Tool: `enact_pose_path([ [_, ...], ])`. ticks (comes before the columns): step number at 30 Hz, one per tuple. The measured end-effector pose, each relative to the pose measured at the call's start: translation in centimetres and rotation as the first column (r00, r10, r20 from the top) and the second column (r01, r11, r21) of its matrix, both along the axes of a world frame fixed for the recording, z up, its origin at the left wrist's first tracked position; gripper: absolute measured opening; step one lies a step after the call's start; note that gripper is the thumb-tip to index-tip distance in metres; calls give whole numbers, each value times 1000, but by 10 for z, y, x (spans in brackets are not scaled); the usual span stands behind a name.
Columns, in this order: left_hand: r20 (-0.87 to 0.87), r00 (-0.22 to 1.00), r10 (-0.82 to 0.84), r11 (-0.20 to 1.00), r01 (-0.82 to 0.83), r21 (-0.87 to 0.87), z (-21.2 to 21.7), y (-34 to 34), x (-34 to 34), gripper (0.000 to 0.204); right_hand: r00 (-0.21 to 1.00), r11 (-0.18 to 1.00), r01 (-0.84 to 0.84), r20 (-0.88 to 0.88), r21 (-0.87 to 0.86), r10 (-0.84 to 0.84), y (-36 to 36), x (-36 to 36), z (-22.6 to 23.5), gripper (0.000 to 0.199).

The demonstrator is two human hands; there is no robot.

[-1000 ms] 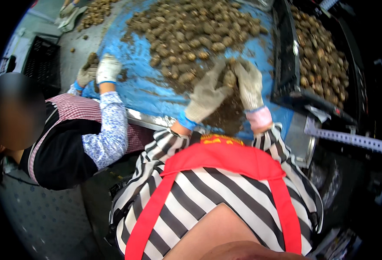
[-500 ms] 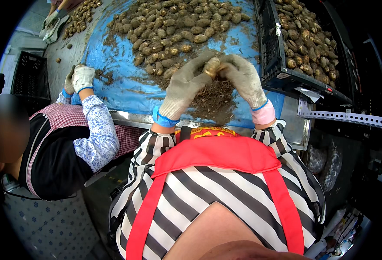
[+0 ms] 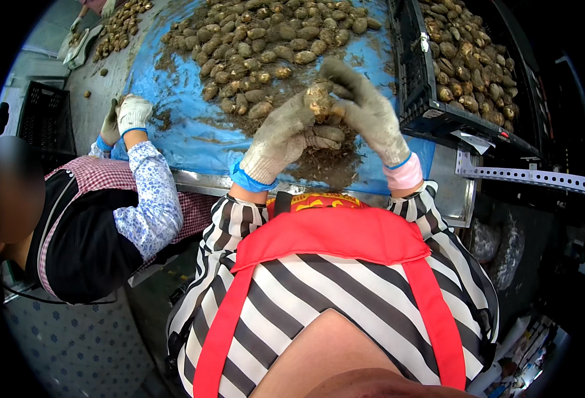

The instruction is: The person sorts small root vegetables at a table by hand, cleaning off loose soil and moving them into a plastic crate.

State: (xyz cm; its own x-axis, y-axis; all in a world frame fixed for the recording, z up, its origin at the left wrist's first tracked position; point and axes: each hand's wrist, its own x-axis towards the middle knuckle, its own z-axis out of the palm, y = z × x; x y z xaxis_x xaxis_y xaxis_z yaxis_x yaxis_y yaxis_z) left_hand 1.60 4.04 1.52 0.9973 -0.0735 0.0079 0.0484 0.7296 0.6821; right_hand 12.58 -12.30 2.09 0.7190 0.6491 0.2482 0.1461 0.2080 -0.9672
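Note:
My left hand, in a dirty pale work glove, is closed round a brown taro corm, whose light, scraped-looking end points up. Another corm seems to rest at its lower fingers, though the glove partly hides how it is held. On the other side, my gloved right hand has its fingers apart, curved above the taro with the thumb close to it. Whether the thumb touches cannot be made out. Below both hands lies a heap of brown root fibres and soil. Beyond them spreads a large pile of taro corms.
Blue plastic sheeting covers the metal-edged table. A black crate filled with corms stands at the right, above a perforated white metal bar. At the left a co-worker wears gloves; another black crate is beyond.
My right hand's fingers have lifted and spread away from the taro. In my left hand the corm has turned, showing its pale end.

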Motion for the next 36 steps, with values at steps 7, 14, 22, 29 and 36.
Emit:
enact_pose_path([
  [7, 17, 994, -104, 953, 95, 288, -28, 9, -3, 57, 985, 954, 168, 87, -249, -151, 1, -13, 15, 24],
  [14, 12, 997, 72, 956, -72, 283, 3, -7, -5, 60, 997, 999, 19, -80, 47, -15, -7, 12, -11, 28],
  [22, -58, 997, -52, 912, 71, 405, -15, 0, 0, 58, 996, 987, 59, -60, -152, -69, 1, -6, 0, 25],
  [29, -77, 993, 85, 802, -22, 597, 9, -6, 8, 62, 960, 961, 140, 271, -239, -73, -15, 37, -36, 25],
  [36, 96, 991, 98, 549, -134, 825, -4, 1, 2, 57, 934, 662, -160, 105, -732, 341, -19, 15, 25, 40],
])
